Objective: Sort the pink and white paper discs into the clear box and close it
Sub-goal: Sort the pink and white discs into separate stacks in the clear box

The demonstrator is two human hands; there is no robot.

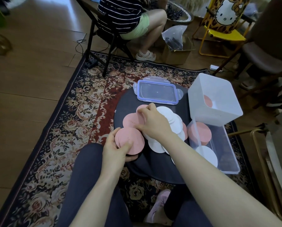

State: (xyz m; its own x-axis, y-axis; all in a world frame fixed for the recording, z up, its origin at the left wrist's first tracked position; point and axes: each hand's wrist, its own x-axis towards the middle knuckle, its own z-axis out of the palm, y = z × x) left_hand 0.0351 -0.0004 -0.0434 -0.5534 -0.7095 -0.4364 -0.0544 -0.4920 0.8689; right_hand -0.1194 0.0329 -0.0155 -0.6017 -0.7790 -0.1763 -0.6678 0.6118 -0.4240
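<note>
Left hand (116, 147) grips round pink discs (132, 141); right hand (153, 122) pinches another.

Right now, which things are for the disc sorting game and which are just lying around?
For the job:
pink discs, some held in the left hand
white discs
clear box
lid
right hand, picking at the pile

Just lying about:
white bin
plastic bag
cardboard box
yellow chair
rug
</note>
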